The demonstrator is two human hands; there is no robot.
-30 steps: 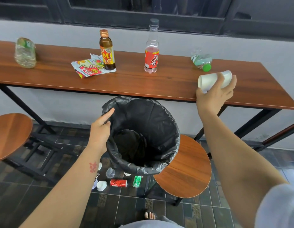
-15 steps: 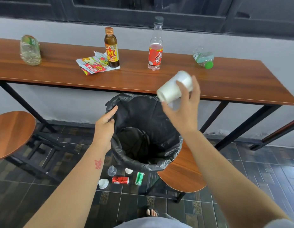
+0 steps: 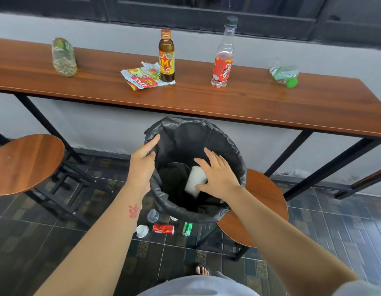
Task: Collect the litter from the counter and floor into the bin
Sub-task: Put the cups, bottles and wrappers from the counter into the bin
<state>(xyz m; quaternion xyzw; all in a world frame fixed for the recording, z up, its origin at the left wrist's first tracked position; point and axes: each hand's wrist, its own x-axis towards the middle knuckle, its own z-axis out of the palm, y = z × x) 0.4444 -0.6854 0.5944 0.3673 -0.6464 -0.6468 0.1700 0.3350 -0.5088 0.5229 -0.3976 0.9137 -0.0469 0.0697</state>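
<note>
The bin (image 3: 234,154), lined with a black bag, stands below the counter (image 3: 228,103). My left hand (image 3: 142,163) grips the bag's left rim. Over the bin's mouth my right hand (image 3: 217,174) has its fingers spread, and a white cup (image 3: 194,181) is inside the bin just under it, apart from the palm. On the counter lie a crushed clear bottle (image 3: 63,57), torn wrappers (image 3: 142,79), a brown glass bottle (image 3: 166,56), a red-labelled plastic bottle (image 3: 223,58) and a green-capped bottle (image 3: 283,74) on its side.
On the tiled floor beside the bin lie a red can (image 3: 163,228), a green can (image 3: 187,229), a white cup (image 3: 142,230) and a clear cup (image 3: 152,215). Round wooden stools stand at the left (image 3: 25,163) and right (image 3: 268,201). My sandalled foot (image 3: 203,270) is below.
My right hand carried the white cup from the counter down over the bin and let go of it; the cup now lies inside. My left hand stayed on the rim.
</note>
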